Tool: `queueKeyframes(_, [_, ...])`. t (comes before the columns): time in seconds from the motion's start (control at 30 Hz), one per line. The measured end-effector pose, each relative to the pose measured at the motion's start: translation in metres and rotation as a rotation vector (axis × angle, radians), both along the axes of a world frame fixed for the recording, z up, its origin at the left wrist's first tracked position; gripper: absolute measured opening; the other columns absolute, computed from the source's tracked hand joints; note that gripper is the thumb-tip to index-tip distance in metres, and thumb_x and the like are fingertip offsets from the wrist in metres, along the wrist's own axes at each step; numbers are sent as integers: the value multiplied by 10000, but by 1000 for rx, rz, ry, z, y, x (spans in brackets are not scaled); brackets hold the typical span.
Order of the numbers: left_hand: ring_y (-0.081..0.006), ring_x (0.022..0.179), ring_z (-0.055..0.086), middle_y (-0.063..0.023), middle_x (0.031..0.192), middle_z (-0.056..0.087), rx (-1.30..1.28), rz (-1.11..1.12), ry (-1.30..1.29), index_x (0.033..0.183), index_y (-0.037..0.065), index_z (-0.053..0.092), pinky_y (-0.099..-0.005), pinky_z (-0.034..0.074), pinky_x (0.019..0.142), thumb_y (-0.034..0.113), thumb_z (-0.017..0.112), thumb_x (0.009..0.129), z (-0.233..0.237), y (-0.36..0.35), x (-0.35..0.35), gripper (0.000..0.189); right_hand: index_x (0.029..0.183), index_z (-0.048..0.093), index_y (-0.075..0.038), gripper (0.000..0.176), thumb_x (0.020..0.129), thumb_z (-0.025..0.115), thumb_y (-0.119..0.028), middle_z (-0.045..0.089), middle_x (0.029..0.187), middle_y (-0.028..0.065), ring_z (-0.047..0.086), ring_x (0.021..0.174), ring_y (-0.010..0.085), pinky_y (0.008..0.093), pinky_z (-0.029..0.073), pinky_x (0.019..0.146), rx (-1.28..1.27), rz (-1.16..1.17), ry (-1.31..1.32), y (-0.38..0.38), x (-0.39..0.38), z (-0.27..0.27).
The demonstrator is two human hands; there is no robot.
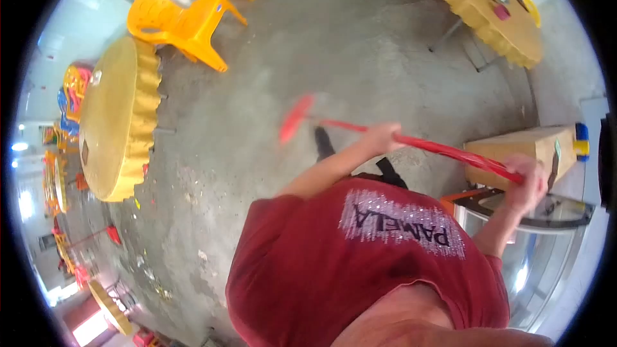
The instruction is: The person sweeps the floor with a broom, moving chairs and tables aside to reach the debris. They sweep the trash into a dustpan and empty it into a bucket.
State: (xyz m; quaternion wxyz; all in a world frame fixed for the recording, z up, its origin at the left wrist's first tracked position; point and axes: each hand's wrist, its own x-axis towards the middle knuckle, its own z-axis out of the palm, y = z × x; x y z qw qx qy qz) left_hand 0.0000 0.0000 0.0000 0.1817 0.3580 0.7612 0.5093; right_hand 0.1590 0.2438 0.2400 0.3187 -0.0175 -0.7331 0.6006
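- The left hand [384,139] is closed around the middle of the red broom [437,148].
- The right hand [528,180] is closed around the top end of the handle. Some of its fingers are hard to see.
- The broom slants in front of the person, and its head [297,119] is down low by a dark shoe [324,144].
- The head is blurry, so I can't tell if it touches the floor [360,45].
- A brown box [514,144] is near the right hand. I can't see inside it.

Broom head [296,119] blurred; litter [163,293] indistinct
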Motion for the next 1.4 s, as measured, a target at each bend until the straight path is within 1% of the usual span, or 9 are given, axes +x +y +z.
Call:
queueKeyframes(0.07, [-361, 751, 618, -163, 765, 627, -22, 33, 28, 744, 65, 586, -448, 470, 639, 383, 714, 748, 2, 45, 5, 343, 777, 553, 40, 288, 961, 480, -169, 638, 747, 187, 622, 702, 276, 398, 516, 676, 130, -34, -16, 2, 8, 25])
queueKeyframes(0.17, [-355, 723, 590, -162, 716, 584, -8, 55, -18, 712, 62, 541, -443, 442, 611, 239, 699, 722, -43, 28, -129, 237, 733, 505, 27, 298, 967, 465, -154, 624, 731, 195, 616, 706, 279, 396, 509, 692, 261, -230, -163, -57, -123, -17])
queueKeyframes(0.47, [-363, 756, 628, -157, 758, 639, -349, 409, -134, 748, 85, 620, -484, 487, 664, 236, 639, 738, -141, -134, -260, 153, 802, 548, 22, 244, 983, 461, -117, 677, 837, 154, 652, 813, 235, 346, 504, 801, -78, 172, -425, -134, -331, -83])
queueKeyframes(0.53, [-363, 763, 629, -161, 755, 638, -515, 377, 72, 771, 87, 628, -489, 491, 678, 238, 638, 744, -118, -151, -289, 153, 817, 562, 22, 262, 986, 454, -146, 674, 837, 170, 653, 824, 265, 388, 504, 815, -90, 192, -390, -134, -361, -86])
queueKeyframes(0.67, [-376, 753, 603, -175, 743, 600, -156, 330, 87, 727, 61, 558, -479, 462, 651, 216, 660, 743, -42, -98, -342, 186, 762, 531, 23, 267, 942, 447, -156, 604, 731, 179, 594, 716, 308, 448, 502, 737, -66, 112, -143, -90, -417, -16])
queueKeyframes(0.83, [-399, 742, 597, -183, 725, 590, -6, 213, 22, 744, 57, 557, -479, 458, 637, 244, 660, 745, -25, -33, -425, 214, 719, 454, -18, 270, 944, 487, -164, 521, 654, 146, 532, 626, 277, 401, 433, 560, 220, 503, 85, -96, -495, 39])
queueKeyframes(1.1, [-376, 816, 620, -163, 836, 647, -349, 411, -92, 829, 71, 622, -480, 485, 722, 277, 638, 780, -50, -79, -538, 212, 791, 462, -9, 207, 967, 443, -116, 565, 722, 154, 575, 720, 290, 451, 480, 749, -199, 414, -233, -61, -667, -47])
queueKeyframes(1.23, [-381, 812, 605, -161, 818, 634, -383, 668, 18, 775, 70, 602, -495, 447, 697, 288, 660, 761, -57, -73, -609, 226, 802, 454, -64, 188, 969, 470, -148, 532, 748, 98, 529, 737, 238, 442, 433, 861, -712, 325, -292, -71, -754, -42])
queueKeyframes(1.4, [-379, 777, 574, -145, 749, 595, -128, 785, 98, 705, 70, 558, -482, 395, 655, 278, 689, 742, -5, -40, -689, 248, 784, 443, -110, 219, 959, 510, -225, 461, 650, 9, 422, 594, 181, 405, 430, 804, -754, 716, -111, -43, -840, 3])
